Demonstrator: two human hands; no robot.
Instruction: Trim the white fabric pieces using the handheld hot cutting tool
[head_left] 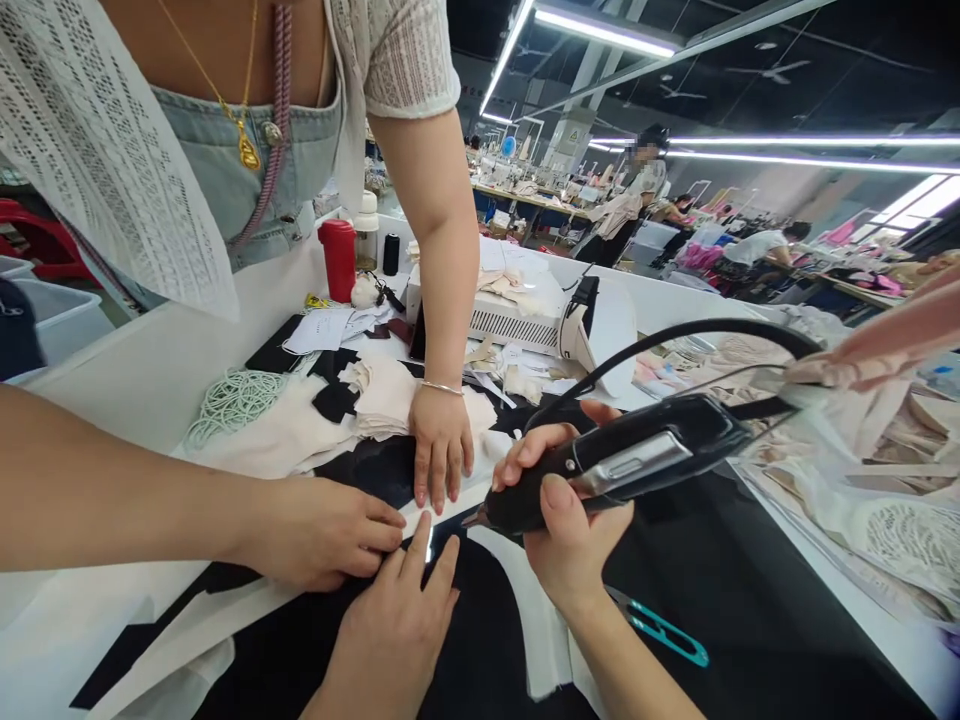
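Note:
My right hand (574, 540) is wrapped round a black corded handheld tool (637, 455) with a silver lever and a narrow metal tip. The tip points down and left at a pale fabric strip (450, 505) on black material (480, 590). My left hand (394, 620) lies with its fingers spread, the fingertips near that strip and the tip. Two hands that are not mine also press there: one with a bracelet (442, 440) from across the table, and one from the left (322, 530). A curved white piece (525, 610) lies between my hands.
Teal-handled snips (667, 632) lie right of my right wrist. The tool's black cable (675, 330) arches above it. Stacked pale fabric pieces (382, 395), green cord (236, 400), a red cup (339, 260) and a white machine (517, 320) stand beyond. Fabric heaps (892, 440) lie at right.

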